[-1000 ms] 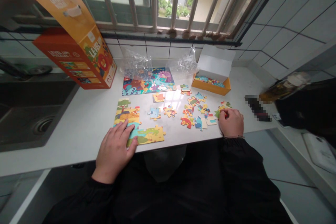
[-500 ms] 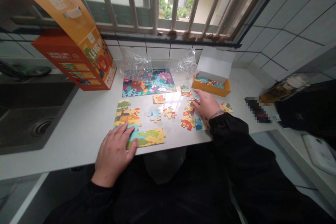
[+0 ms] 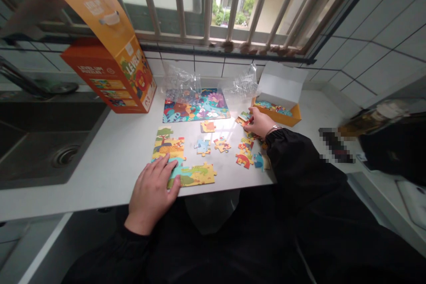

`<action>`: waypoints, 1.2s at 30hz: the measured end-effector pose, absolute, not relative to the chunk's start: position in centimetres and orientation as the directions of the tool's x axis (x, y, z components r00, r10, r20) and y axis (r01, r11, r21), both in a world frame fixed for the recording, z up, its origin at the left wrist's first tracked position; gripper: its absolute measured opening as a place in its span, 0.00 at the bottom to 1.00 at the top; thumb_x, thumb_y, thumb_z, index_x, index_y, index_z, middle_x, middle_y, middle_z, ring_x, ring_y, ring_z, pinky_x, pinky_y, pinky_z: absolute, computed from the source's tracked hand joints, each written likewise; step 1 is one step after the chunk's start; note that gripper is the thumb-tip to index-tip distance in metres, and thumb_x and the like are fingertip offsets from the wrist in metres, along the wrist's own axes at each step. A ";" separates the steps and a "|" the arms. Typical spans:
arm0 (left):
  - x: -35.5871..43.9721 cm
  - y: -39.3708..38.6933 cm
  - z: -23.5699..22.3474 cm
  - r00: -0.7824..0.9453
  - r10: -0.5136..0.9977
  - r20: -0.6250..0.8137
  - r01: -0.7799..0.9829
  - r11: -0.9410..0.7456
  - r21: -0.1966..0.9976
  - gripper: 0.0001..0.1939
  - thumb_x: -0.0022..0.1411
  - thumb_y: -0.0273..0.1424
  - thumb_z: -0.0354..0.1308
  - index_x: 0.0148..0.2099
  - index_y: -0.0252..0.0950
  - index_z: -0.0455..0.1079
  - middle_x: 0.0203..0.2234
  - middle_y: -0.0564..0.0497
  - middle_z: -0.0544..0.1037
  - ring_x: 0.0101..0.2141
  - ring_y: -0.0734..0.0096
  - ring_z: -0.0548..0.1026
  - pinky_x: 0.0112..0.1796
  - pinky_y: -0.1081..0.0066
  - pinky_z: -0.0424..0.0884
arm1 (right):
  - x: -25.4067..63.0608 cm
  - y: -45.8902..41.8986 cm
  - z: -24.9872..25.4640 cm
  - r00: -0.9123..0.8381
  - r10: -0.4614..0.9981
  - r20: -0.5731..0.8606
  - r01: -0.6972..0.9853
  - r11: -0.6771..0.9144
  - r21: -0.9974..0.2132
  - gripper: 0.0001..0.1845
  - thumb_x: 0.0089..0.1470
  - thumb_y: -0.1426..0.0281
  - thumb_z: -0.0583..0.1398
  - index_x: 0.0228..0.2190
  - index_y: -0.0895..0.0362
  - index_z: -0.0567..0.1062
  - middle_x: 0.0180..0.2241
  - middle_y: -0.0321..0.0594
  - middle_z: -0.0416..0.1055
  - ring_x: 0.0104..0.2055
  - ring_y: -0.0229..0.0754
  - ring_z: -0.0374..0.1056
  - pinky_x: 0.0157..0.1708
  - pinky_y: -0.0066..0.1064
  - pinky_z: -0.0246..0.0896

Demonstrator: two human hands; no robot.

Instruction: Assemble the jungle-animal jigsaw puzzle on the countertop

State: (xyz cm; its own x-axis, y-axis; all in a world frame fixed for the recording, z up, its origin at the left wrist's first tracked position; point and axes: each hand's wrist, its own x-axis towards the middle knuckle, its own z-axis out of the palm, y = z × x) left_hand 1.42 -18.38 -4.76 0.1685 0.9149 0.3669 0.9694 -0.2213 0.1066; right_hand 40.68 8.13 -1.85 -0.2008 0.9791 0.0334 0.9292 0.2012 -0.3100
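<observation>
In the head view the left hand (image 3: 153, 191) lies flat, palm down, fingers spread and holding nothing, pressing on the near left corner of the part-built puzzle (image 3: 181, 159) at the front edge of the white counter (image 3: 113, 155); its black sleeve runs back toward the body. The right hand (image 3: 258, 122) is stretched forward across the counter with the arm nearly straight, fingertips pinched on a loose puzzle piece (image 3: 244, 118) just beside the small orange tray (image 3: 278, 113) of pieces; whether the piece is lifted or only touched I cannot tell. Other loose pieces (image 3: 222, 144) lie scattered between the two hands; a finished puzzle (image 3: 195, 105) lies farther back, near the big orange box (image 3: 115, 77) leaning under the window bars.

Against the frame half a second ago, the right hand has gone farther forward, from the middle of the scattered pieces to the one by the tray; a second ago it rested at the counter's near right edge; the left hand has stayed put on the part-built puzzle.
</observation>
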 end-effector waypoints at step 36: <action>1.8 -18.4 -4.8 0.133 0.925 0.357 0.970 -0.196 0.146 0.23 0.75 0.39 0.54 0.65 0.37 0.74 0.68 0.39 0.75 0.65 0.43 0.74 0.67 0.45 0.68 | 34.1 -17.8 -4.7 -0.291 0.881 0.374 0.751 0.452 -0.481 0.18 0.69 0.61 0.66 0.56 0.53 0.74 0.52 0.49 0.79 0.54 0.55 0.76 0.55 0.49 0.75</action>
